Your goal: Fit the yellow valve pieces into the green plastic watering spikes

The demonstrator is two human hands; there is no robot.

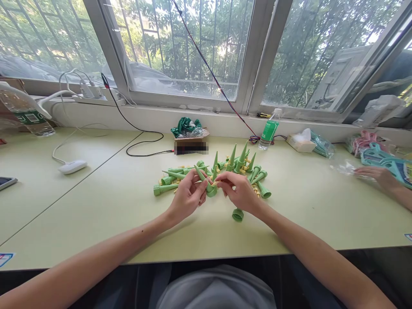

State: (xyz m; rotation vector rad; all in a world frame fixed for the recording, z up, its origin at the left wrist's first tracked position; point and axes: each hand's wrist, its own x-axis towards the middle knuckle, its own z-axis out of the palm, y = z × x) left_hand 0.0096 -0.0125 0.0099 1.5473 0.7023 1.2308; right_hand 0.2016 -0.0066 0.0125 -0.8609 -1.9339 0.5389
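1. Nearest, at lower centre of the frame, a round green piece [237, 215] lies apart from the pile on the tabletop [128, 223], its open end facing the viewer; whether a point extends behind it cannot be told.
2. Just beyond, around the middle of the frame, the left hand [188, 192] grips a green spike [211, 189], tilted with its tip toward the upper left.
3. The right hand [240, 191] has thumb and fingers closed narrowly on a small yellow piece [214, 184] at the spike's wide end. The fitting of these two looks underway rather than finished; how deep the yellow piece sits is too small to tell.
4. Behind and on both sides of the hands, other green spikes [232, 159] make up the pile, several upright, others lying down. Small yellow parts [256, 190] show among them. Some upright ones seem to have yellow at the side, perhaps already joined; the lying ones could be either, so no sure count of done and left is possible.
5. Farther back, at upper centre, stands a small box [192, 138], with a water bottle [269, 129] to its right.
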